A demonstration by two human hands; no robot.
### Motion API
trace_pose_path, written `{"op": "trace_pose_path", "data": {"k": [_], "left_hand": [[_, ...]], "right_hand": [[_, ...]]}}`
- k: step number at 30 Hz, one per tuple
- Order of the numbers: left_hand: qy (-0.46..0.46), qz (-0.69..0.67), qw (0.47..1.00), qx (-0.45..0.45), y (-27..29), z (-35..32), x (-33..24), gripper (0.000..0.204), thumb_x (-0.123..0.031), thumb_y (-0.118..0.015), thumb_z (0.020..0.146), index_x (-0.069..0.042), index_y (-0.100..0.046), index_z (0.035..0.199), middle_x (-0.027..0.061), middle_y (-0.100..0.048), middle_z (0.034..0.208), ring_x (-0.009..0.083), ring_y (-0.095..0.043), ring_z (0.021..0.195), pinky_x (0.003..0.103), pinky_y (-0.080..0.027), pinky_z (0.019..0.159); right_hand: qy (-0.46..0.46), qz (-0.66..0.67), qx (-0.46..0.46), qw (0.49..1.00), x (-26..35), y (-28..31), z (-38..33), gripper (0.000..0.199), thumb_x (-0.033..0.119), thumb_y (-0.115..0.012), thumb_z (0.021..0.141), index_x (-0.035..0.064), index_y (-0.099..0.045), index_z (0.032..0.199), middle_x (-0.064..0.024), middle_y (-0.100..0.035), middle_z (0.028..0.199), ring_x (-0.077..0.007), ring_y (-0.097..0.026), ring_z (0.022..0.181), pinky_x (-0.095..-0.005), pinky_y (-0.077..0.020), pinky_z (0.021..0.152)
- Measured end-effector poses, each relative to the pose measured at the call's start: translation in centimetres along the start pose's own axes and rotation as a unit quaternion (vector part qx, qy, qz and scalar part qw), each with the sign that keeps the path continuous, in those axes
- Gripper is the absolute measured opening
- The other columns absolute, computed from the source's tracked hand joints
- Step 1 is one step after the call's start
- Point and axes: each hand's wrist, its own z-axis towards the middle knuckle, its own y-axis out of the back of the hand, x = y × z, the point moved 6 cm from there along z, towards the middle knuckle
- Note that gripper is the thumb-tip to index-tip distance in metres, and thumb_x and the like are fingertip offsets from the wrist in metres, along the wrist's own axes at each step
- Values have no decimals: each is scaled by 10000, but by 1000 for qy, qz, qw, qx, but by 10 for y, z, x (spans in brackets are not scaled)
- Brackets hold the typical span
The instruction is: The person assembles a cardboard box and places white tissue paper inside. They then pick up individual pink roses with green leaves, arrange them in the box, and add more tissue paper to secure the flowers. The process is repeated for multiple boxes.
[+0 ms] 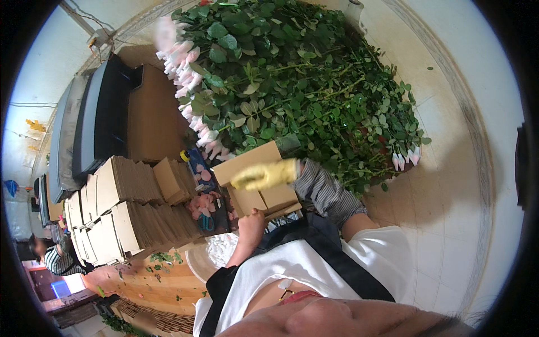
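Note:
A piece of brown folded cardboard (250,203) lies in front of me, its far flap (255,159) standing out toward the roses. My bare left hand (252,226) is closed on its near edge, with the thumb on top. Over the middle of the cardboard is my right hand (266,174) in a yellow glove, under a striped sleeve. Motion smears its fingers, so I cannot make out their pose or whether they touch the cardboard. A strip of clear tape or film (289,145) shows at the flap's far right corner.
A large heap of leafy roses (292,95) fills the far side, with pink wrapped heads (191,84) along its left. Stacked cardboard sheets (135,224) stand left, near blue-handled scissors (206,223) and pink scraps (203,205). A white-filled tub (193,261) is near-left. Another person (59,258) is far left.

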Motion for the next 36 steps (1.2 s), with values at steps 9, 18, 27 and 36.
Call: {"op": "trace_pose_path", "data": {"k": [9,18,27,36], "left_hand": [[-15,-118,993,30,24,16,-1,332,-261,-805,704,-187,-739,1021,110,-711,759,312,-719,730,429,-568,666],[-23,-94,995,5,17,3,5,293,-313,-793,752,-102,-659,905,108,-694,797,280,-713,700,394,-570,605],[-41,-105,993,-17,9,5,3,310,-278,-828,707,-79,-645,857,102,-686,796,269,-711,658,371,-565,565],[-42,-127,991,7,18,10,1,319,-261,-826,728,-80,-653,925,126,-690,795,310,-710,703,404,-562,602]], "right_hand": [[-82,-719,-485,491,54,285,22,84,136,-640,776,82,-662,836,-96,-668,1050,-295,-567,1114,-452,-443,983],[101,-655,-559,499,173,184,-95,212,18,-716,757,77,-672,956,-111,-689,958,-296,-636,974,-429,-489,896],[70,-198,-887,411,91,-6,-522,351,118,-507,1013,-37,-521,1328,-176,-587,1305,-303,-579,1190,-420,-476,1052],[-42,161,-965,203,-132,-192,-595,426,160,-558,1004,0,-492,1394,-169,-591,1320,-265,-577,1195,-397,-483,1028]]}}
